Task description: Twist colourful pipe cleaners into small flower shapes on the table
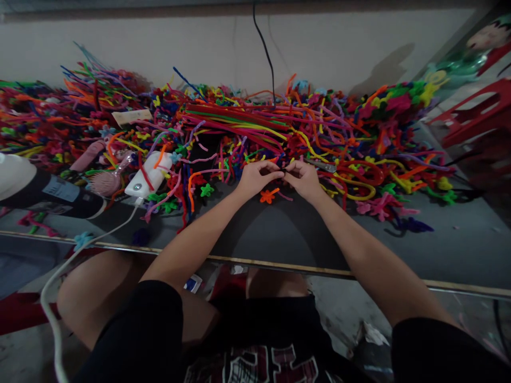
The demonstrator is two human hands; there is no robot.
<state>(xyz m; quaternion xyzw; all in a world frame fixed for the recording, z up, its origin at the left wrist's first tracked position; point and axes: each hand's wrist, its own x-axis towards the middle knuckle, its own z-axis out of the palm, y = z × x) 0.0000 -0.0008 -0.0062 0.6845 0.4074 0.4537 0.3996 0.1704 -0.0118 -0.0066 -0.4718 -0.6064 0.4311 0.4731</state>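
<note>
My left hand [257,178] and my right hand [302,178] meet fingertip to fingertip over the front of the pile, both closed in a pinch. Whatever lies between the fingers is too small and dark to make out. Just below them an orange pipe-cleaner flower [269,196] rests on the grey table [275,234]. A green pipe-cleaner flower [206,190] lies left of my left hand. Beside my right hand a metal tool, perhaps scissors [325,166], is partly buried among pipe cleaners. Behind both hands lies a bundle of long red, green and yellow pipe cleaners [239,121].
Heaped pipe cleaners [48,117] line the wall. At left are a dark bottle [59,191], a pink hairbrush [107,182] and a white power bank [147,175], whose white cable [115,229] hangs over the table edge. A red chair [475,111] stands at right.
</note>
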